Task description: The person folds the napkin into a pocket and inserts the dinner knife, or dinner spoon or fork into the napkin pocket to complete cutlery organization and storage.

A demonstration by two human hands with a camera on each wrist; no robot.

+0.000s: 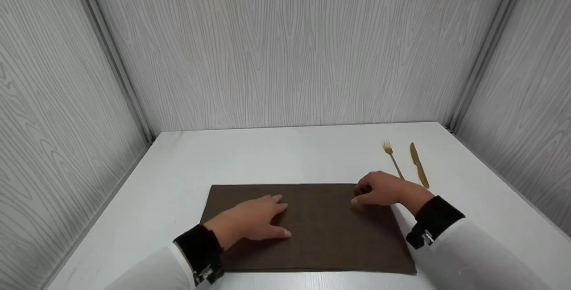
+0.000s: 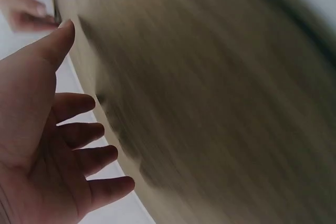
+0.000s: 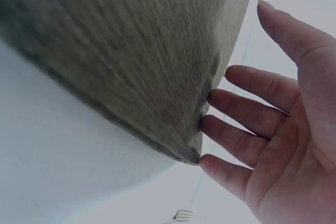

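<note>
A dark brown placemat [image 1: 321,232] lies flat on the white table [image 1: 267,156], close to the front edge. My left hand [image 1: 254,218] rests on the mat's left half with fingers spread; in the left wrist view the left hand [image 2: 47,129] is relaxed, its thumb against the mat [image 2: 210,103]. At the mat's far right corner my right hand [image 1: 379,189] has bent fingers. In the right wrist view the right hand [image 3: 283,119] touches the mat's [image 3: 131,51] edge with its fingertips, thumb apart, pinching nothing.
A gold fork [image 1: 392,158] and a gold knife [image 1: 418,165] lie side by side on the table just beyond my right hand. Grey wood-grain walls close in the table at the back and both sides.
</note>
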